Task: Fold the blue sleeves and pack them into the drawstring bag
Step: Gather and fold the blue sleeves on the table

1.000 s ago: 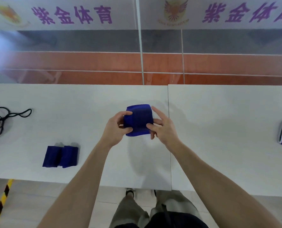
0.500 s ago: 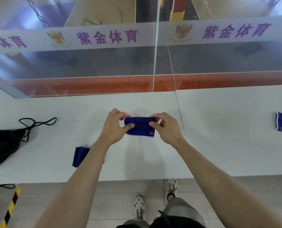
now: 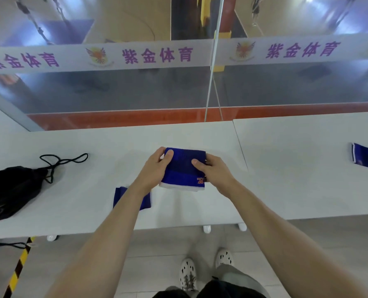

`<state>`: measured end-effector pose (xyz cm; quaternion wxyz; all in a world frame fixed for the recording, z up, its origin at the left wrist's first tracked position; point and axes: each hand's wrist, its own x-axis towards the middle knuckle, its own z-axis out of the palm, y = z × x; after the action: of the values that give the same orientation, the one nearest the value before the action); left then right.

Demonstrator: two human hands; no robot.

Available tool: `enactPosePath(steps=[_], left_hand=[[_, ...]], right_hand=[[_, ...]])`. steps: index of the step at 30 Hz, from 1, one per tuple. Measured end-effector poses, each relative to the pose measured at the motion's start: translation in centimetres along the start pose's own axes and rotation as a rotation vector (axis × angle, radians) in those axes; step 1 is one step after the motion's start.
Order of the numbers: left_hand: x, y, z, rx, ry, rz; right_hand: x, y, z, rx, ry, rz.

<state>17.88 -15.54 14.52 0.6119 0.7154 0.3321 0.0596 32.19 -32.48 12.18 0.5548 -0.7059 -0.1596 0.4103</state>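
Note:
A folded blue sleeve (image 3: pixel 183 169) with a white hem and a small red logo is held just above the white table (image 3: pixel 88 203). My left hand (image 3: pixel 155 168) grips its left edge, thumb on top. My right hand (image 3: pixel 213 172) grips its right edge, thumb on the cloth. A second folded blue sleeve (image 3: pixel 119 195) lies on the table under my left forearm, partly hidden. A third blue sleeve (image 3: pixel 364 158) with a white stripe lies at the far right edge. The black drawstring bag (image 3: pixel 11 190) lies at the far left, its cord (image 3: pixel 64 161) looped toward the middle.
A second white table (image 3: pixel 307 173) adjoins on the right with a seam between them. A glass barrier with a white banner (image 3: pixel 157 55) rises behind the tables. A yellow and black floor stripe (image 3: pixel 19 265) runs at lower left. My shoes (image 3: pixel 187 274) stand below the table edge.
The sleeve went from an upright square to a flat band and is now a wider folded piece with the white hem toward me. The view tilted up and left, bringing the bag into sight.

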Motion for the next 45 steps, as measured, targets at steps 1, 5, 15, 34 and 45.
enactPosePath(steps=[1, 5, 15, 34, 45], left_hand=[[0.0, -0.3, 0.2, 0.001, 0.045, -0.002], [-0.2, -1.7, 0.5, -0.057, 0.139, -0.07], [-0.9, -5.6, -0.4, -0.356, -0.174, -0.179], [1.2, -17.4, 4.9, 0.225, 0.222, -0.203], [-3.6, -20.5, 4.8, 1.092, 0.012, 0.151]], right_hand=[[0.0, 0.2, 0.1, 0.035, -0.044, 0.045], [-0.1, 0.7, 0.1, -0.008, -0.098, 0.095], [0.1, 2.7, 0.7, 0.218, 0.012, 0.167], [-1.0, 13.4, 3.6, -1.137, -0.162, -0.139], [-0.3, 14.3, 4.9, -1.304, -0.352, -0.061]])
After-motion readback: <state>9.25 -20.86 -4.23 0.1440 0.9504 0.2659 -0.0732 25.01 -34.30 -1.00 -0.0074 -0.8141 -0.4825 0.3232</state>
